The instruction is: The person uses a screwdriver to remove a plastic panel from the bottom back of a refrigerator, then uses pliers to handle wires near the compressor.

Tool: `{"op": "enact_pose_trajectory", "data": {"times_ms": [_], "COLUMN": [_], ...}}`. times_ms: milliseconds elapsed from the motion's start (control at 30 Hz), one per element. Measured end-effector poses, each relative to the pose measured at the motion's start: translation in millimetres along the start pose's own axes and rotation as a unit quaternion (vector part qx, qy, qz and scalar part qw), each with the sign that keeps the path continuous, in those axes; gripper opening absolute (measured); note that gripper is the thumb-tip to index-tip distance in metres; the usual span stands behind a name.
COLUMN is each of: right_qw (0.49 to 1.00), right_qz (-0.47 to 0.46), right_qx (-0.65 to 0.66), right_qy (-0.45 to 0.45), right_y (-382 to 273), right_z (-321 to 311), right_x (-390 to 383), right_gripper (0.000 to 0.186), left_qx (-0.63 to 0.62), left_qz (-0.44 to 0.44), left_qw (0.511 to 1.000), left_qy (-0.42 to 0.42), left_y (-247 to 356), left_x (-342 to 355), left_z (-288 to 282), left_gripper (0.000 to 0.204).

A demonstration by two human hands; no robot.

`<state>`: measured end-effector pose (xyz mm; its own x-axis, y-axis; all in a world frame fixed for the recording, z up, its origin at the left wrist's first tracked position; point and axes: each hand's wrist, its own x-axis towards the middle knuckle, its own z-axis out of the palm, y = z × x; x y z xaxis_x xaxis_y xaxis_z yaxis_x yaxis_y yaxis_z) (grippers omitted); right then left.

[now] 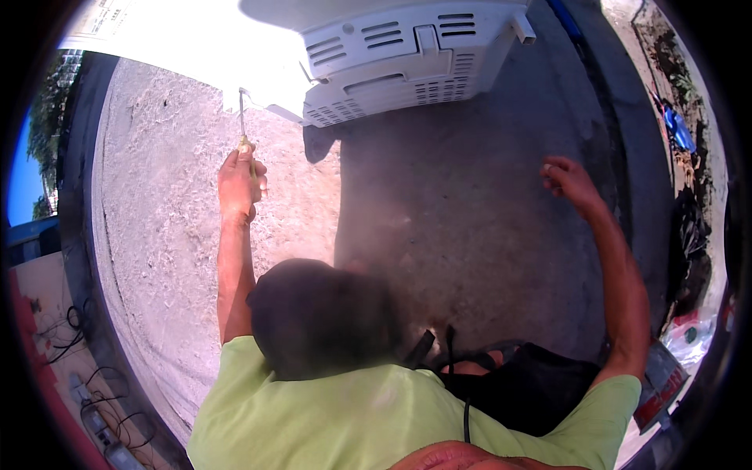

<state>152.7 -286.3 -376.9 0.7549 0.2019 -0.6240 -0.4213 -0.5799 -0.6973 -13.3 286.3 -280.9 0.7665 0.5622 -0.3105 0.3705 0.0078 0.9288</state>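
My left hand (241,184) is closed around the yellowish handle of a screwdriver (242,117). The thin shaft points away from me, and its tip meets the lower edge of a white slotted appliance housing (376,82). Glare washes out the housing's left side, so I cannot make out what the tip touches there. Out to the right, my right hand (568,180) hangs in the shade with its fingers curled in. No object shows in it, and it is apart from the housing.
Sunlit rough concrete (164,157) lies on the left, shaded concrete (470,211) on the right. A dark rounded shape (321,321) blocks the view near my left arm. Cables and a power strip (94,419) lie lower left. A red-grey box (662,388) stands lower right.
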Motion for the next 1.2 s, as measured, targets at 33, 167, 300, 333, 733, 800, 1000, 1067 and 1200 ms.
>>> {"op": "enact_pose_trajectory", "data": {"times_ms": [33,167,300,333,733,800,1000,1067,1200], "right_qw": [1.0,1.0,0.999,0.999,0.999,1.0,0.999,0.999,0.999], "right_qz": [0.001,-0.007,-0.018,-0.021,-0.002,-0.002,-0.014,-0.008,-0.007], "right_qx": [0.006,0.012,0.034,0.028,0.038,0.024,0.039,0.047,0.047], "right_qy": [0.006,0.004,-0.022,-0.023,0.015,0.006,0.008,0.014,0.018], "right_y": [4,3,4,1,24,20,8,14,32], "right_z": [-1,7,9,10,-8,-6,-1,-6,-13], "right_x": [-1,7,8,7,2,6,-2,-4,1], "right_gripper": [0.048,0.046,0.048,0.048,0.046,0.046,0.047,0.048,0.049], "left_qx": [-0.106,-0.432,-0.342,-0.291,-0.396,-0.405,-0.292,-0.209,-0.089], "left_qz": [-0.024,-0.118,-0.091,-0.085,-0.132,-0.129,-0.102,-0.1,-0.1], "left_qw": [0.993,0.847,0.919,0.945,0.878,0.866,0.935,0.968,0.991], "left_qy": [-0.05,-0.287,-0.173,-0.119,-0.233,-0.261,-0.171,-0.1,-0.025], "left_y": [4,-13,-18,-18,-12,-13,-19,-14,-18], "left_x": [-2,18,16,14,22,24,25,22,27], "left_z": [-3,-26,-8,-3,-18,-24,-22,-15,-10], "left_gripper": [0.041,0.043,0.037,0.036,0.045,0.045,0.025,0.028,0.036]}}
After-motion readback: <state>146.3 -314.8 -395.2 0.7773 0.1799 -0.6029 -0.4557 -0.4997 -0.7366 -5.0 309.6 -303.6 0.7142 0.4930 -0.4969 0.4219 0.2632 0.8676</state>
